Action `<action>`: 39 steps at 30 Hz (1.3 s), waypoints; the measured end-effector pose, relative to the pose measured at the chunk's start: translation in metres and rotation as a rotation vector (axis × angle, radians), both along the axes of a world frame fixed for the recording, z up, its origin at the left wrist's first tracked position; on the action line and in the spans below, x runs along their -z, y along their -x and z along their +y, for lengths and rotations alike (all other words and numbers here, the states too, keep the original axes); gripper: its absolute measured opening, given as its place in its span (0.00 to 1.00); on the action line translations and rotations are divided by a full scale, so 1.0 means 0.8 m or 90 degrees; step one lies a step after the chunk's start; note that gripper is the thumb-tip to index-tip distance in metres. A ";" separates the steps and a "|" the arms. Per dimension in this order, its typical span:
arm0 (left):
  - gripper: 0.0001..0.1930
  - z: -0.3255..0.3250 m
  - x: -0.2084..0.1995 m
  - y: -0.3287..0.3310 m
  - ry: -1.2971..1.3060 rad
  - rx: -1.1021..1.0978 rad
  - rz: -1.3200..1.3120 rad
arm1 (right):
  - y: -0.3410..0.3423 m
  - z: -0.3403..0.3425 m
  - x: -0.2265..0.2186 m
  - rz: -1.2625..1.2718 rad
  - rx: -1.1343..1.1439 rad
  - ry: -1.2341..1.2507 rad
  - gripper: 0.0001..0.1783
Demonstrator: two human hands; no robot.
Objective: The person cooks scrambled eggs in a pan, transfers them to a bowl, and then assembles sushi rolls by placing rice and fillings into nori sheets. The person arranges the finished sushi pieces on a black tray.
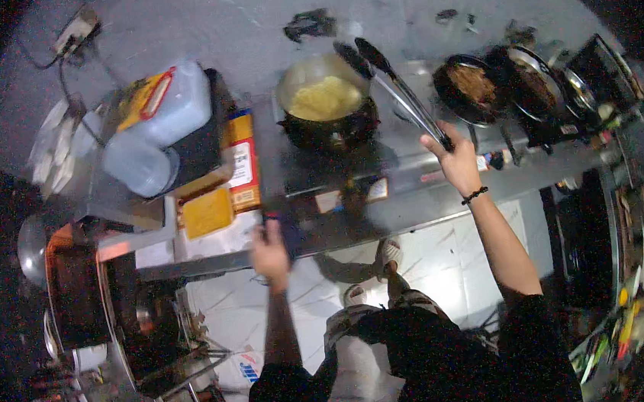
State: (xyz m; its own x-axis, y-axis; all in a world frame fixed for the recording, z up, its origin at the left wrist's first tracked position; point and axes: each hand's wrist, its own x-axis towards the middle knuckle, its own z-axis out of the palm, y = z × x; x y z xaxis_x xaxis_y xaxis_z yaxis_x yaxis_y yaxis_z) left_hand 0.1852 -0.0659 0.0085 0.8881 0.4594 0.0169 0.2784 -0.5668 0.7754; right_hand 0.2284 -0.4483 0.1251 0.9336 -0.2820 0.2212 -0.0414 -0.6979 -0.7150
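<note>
My right hand (458,160) is wrapped round the handle end of a pair of metal tongs (416,107). The tongs' black tips are slightly apart and point away from me, up and to the right of a metal pot (292,79). Yellow food (326,99) lies in the pot, which stands on a dark burner (331,133). My left hand (270,253) is smeared by motion at the counter's front edge, beside a dark thing I cannot make out. The nearest clear object to it is a yellow rectangular block or container (208,212).
Two dark pans with brown food, the nearer one (472,90) and another (532,83), stand at the right. Translucent plastic containers (138,162) rest on a dark box at the left, beside a yellow and red package (242,162). A steel counter edge (415,219) runs before me.
</note>
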 end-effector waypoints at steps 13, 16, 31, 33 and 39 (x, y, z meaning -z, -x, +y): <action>0.21 -0.132 -0.046 -0.152 1.012 0.447 0.336 | 0.070 -0.050 -0.056 0.127 -0.040 -0.527 0.18; 0.14 -0.189 -0.045 -0.129 0.886 0.270 0.258 | 0.157 -0.134 -0.049 0.051 0.014 -0.547 0.19; 0.27 -0.706 -0.087 -0.008 0.611 0.484 0.268 | 0.603 -0.641 -0.008 0.097 0.532 -0.308 0.35; 0.26 -0.768 -0.101 0.001 0.627 0.489 0.269 | 0.623 -0.713 0.008 0.079 0.564 -0.336 0.35; 0.23 -0.891 -0.121 0.002 0.694 0.447 0.228 | 0.638 -0.909 0.034 0.023 0.671 -0.311 0.35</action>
State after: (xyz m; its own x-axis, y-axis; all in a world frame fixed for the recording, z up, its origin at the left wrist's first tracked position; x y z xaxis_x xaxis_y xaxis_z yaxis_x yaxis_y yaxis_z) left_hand 0.1833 -0.7790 0.1056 0.8179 -0.4611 -0.3441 0.4667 0.1819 0.8655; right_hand -0.2817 -1.1755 0.0982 0.1883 -0.9709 -0.1478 -0.4633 0.0448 -0.8850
